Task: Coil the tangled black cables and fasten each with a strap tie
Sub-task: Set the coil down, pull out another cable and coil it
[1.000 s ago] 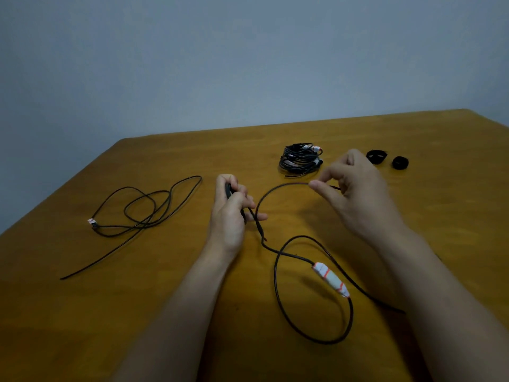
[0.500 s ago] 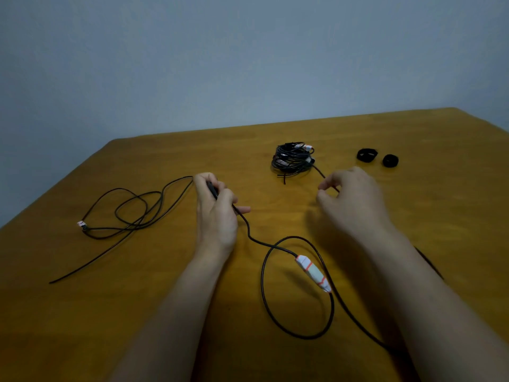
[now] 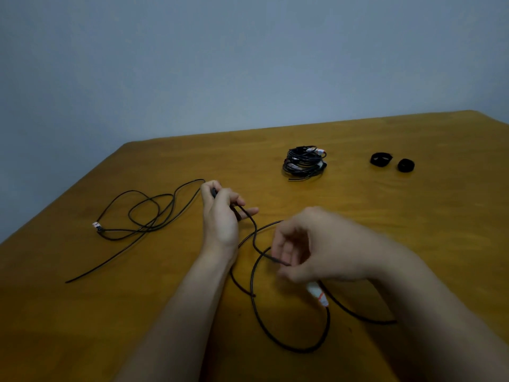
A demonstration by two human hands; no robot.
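A long black cable (image 3: pixel 275 339) loops across the wooden table (image 3: pixel 413 244) in front of me, with a white, orange-striped plug (image 3: pixel 318 295) lying under my right wrist. My left hand (image 3: pixel 220 213) grips one stretch of this cable near its black end. My right hand (image 3: pixel 308 246) pinches the cable a short way along, fingers curled. A second loose black cable (image 3: pixel 143 213) with a small white plug (image 3: pixel 95 224) lies tangled at the left. A coiled bundle of black cables (image 3: pixel 304 162) rests at the back. Two rolled black strap ties (image 3: pixel 381 159) (image 3: pixel 405 164) sit at the back right.
A plain grey wall rises behind the table's far edge (image 3: pixel 275 130). The table's left edge (image 3: pixel 55 197) runs diagonally close to the loose tangled cable.
My right hand has come down and left from near the coiled bundle and taken hold of the cable close to my left hand. My left hand kept its grip.
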